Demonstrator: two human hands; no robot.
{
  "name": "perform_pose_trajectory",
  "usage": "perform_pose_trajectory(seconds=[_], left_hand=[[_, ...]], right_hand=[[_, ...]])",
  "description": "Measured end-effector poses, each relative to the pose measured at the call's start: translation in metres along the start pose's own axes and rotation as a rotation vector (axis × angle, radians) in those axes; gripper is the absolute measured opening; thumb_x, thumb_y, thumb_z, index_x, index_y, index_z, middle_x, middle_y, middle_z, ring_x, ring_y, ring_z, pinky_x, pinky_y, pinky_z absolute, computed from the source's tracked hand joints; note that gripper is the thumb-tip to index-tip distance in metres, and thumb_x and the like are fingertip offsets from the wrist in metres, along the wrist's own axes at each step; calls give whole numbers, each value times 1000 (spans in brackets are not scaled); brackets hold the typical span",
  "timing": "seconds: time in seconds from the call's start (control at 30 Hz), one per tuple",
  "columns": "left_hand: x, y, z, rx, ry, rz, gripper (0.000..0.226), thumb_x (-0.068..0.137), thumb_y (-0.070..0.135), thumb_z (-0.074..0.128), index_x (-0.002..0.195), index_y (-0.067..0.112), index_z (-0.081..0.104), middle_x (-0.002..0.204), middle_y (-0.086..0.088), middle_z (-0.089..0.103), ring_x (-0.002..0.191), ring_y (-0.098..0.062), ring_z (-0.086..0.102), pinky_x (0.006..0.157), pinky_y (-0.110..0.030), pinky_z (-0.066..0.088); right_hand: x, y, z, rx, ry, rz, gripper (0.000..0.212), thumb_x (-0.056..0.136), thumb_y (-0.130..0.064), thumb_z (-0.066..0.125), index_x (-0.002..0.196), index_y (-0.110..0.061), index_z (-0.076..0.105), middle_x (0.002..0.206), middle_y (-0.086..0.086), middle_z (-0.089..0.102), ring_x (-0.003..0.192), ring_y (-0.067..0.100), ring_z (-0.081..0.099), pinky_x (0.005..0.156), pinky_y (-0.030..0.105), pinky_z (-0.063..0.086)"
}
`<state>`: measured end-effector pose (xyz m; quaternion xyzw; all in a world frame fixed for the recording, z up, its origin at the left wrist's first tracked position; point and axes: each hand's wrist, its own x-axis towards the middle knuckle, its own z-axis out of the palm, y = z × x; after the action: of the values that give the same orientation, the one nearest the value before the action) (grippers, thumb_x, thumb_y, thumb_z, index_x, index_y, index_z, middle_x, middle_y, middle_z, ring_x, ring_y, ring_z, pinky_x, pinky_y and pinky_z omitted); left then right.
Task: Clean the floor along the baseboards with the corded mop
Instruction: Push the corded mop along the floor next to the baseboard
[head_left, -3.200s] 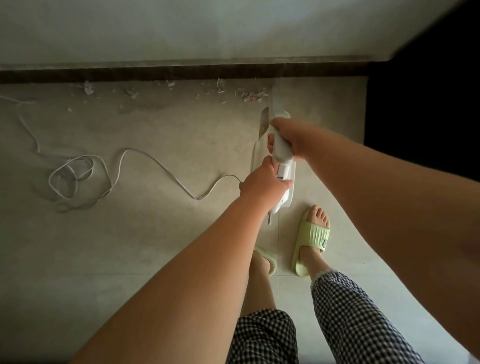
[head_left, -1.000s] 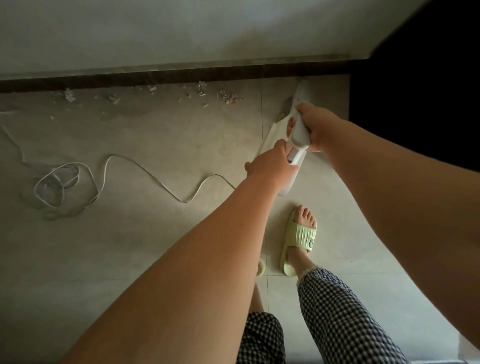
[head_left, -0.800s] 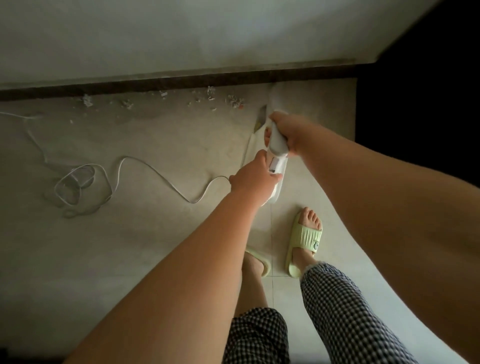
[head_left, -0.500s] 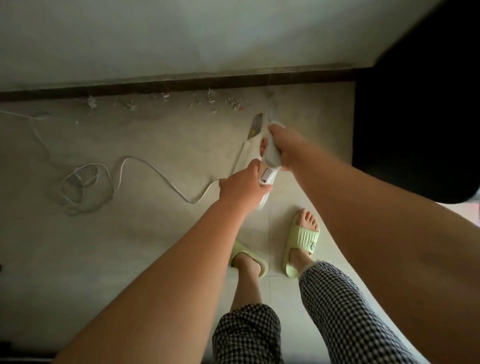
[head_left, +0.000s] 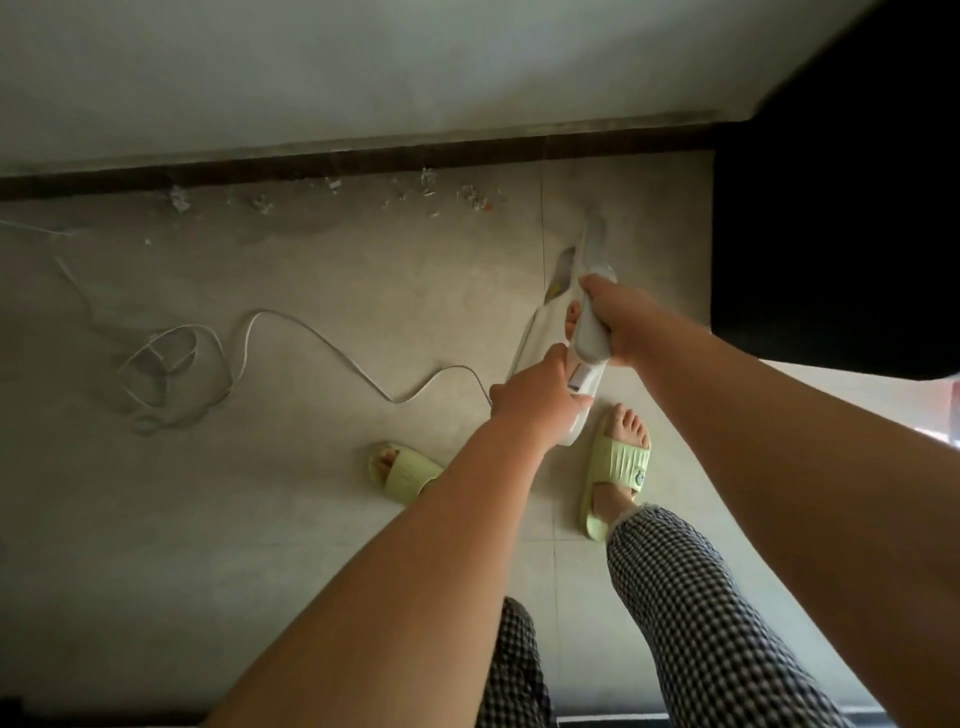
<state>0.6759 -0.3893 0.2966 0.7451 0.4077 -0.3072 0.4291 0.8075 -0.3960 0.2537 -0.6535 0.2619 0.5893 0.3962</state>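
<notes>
White mop, green slippers, b/w check trousers.

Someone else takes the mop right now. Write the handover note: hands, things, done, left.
Right hand: shut on the mop handle, higher up.
Left hand: shut on the handle lower down.
Mop: white body angled toward the floor ahead, short of the baseboard.
Cord: trails left from the mop into a loose coil on the floor.
Done: cannot tell.
Left: scattered debris lies along the baseboard, left of the mop. Mind the cord near the left slipper.
</notes>
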Motion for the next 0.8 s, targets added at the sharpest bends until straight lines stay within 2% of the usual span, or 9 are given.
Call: perform_pose_trajectory(seconds=[0.07, 0.23, 0.33, 0.43, 0.57, 0.8], left_hand=[[-7, -28, -11, 9, -7, -13, 31, 92, 40, 56, 111, 23, 39, 104, -1, 64, 99, -31, 62, 88, -41, 45], [-35, -91, -39, 24, 3, -39, 36, 91, 41, 57, 119, 24, 42, 104, 1, 64, 98, -28, 62, 90, -43, 47], [-42, -123, -58, 69, 29, -33, 33, 91, 41, 57, 112, 22, 41, 99, 1, 63, 97, -29, 62, 89, -42, 47], [-43, -142, -72, 95, 2, -6, 30, 91, 41, 57, 104, 24, 37, 94, 3, 59, 97, -28, 62, 88, -41, 45], [-39, -155, -77, 36, -7, 11, 36, 91, 42, 58, 117, 23, 43, 103, 2, 64, 98, -27, 62, 89, -41, 46], [-25, -174, -85, 3, -11, 46, 36, 91, 40, 58, 118, 22, 43, 102, 1, 65, 96, -27, 62, 92, -44, 46]], right_hand=[[-5, 14, 27, 31, -15, 14, 22, 99, -28, 49, 86, -10, 49, 59, 3, 47, 44, 12, 47, 43, 21, 44], [-18, 46, 97, 20, -63, 33, 23, 99, -27, 48, 87, -8, 51, 58, 4, 47, 47, 14, 46, 44, 21, 45], [-24, 58, 130, 54, -69, 41, 21, 97, -26, 51, 88, -7, 52, 60, 3, 48, 49, 13, 46, 47, 24, 45], [-23, 64, 148, 74, -47, 43, 19, 97, -26, 51, 95, -7, 53, 60, 3, 49, 49, 14, 47, 47, 24, 46], [-19, 64, 163, 43, -24, 26, 18, 97, -25, 50, 97, -7, 52, 61, 3, 48, 50, 13, 47, 49, 25, 47], [-7, 63, 180, 40, 0, -21, 17, 96, -25, 51, 95, -8, 49, 60, 2, 48, 48, 13, 46, 43, 19, 45]])
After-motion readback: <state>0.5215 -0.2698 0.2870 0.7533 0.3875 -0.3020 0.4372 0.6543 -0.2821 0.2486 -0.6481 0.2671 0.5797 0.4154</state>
